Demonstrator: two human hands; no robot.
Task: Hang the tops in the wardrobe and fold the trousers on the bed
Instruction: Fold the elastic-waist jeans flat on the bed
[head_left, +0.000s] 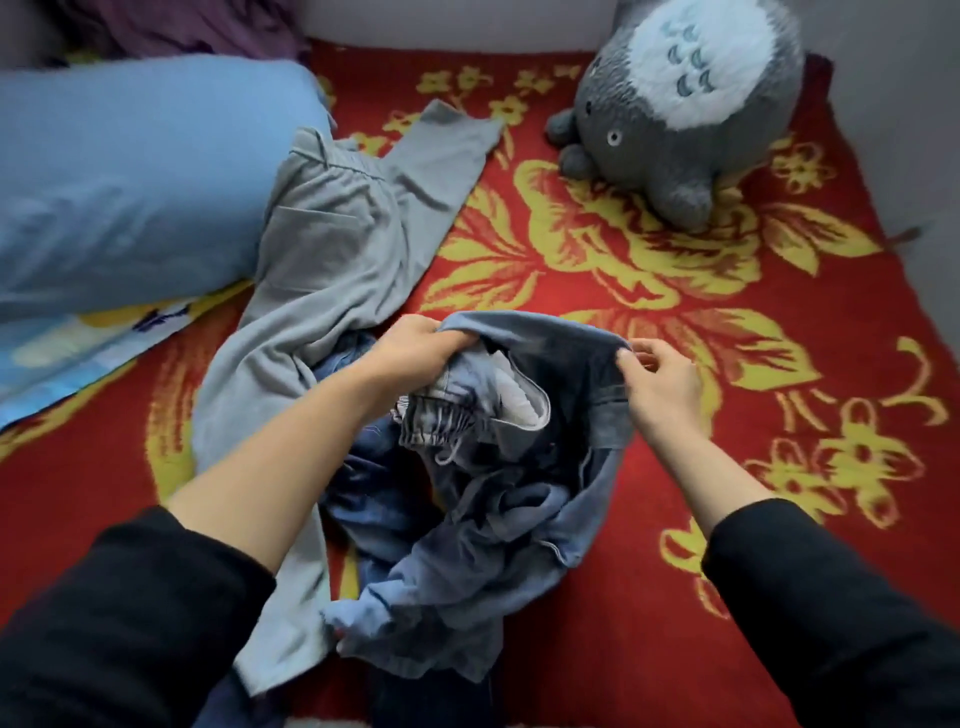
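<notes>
A crumpled pair of blue denim trousers (498, 509) with an elastic drawstring waist lies in a heap at the middle of the bed (727, 322). My left hand (415, 353) grips the raised waistband at its left side. At the waistband's right end, my right hand (660, 379) pinches the same edge, and the cloth stretches between the two hands. Grey trousers (332, 260) lie spread out to the left, partly under my left forearm and partly under the denim. Darker blue denim shows beneath the heap.
The bed carries a red blanket with yellow flowers. A long blue pillow (130, 176) lies at the left over a patterned sheet. A grey plush toy (685, 104) sits at the far right. Purple cloth (197, 26) lies at the far left. Walls close the back and right.
</notes>
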